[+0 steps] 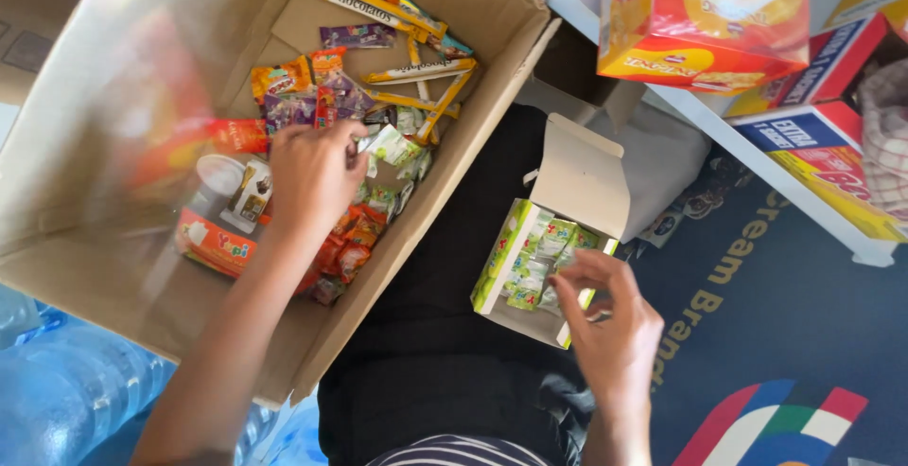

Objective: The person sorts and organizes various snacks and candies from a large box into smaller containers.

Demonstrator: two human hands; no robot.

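Across the left half of the view, a big cardboard carton (123, 239) holds a heap of bright snack packets, and the left hand (312, 177) is down in it, fingers pinched shut on a small green-and-white sachet (388, 144). To the right, on the dark lap, sits a small open green box (530, 267) of like sachets, the right hand (615, 324) at its near edge, fingers curled, holding nothing I can make out. Judging by this, sorting is mid-way; next calls for a short carry past the carton wall, while stacked red and yellow boxes (709, 21) on the white shelf (757, 158) crowd the far right.

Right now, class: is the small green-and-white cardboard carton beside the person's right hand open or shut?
Open. The small green-and-white cardboard carton has its lid flap standing up, green sachets show inside, and the right hand reaches its mouth.
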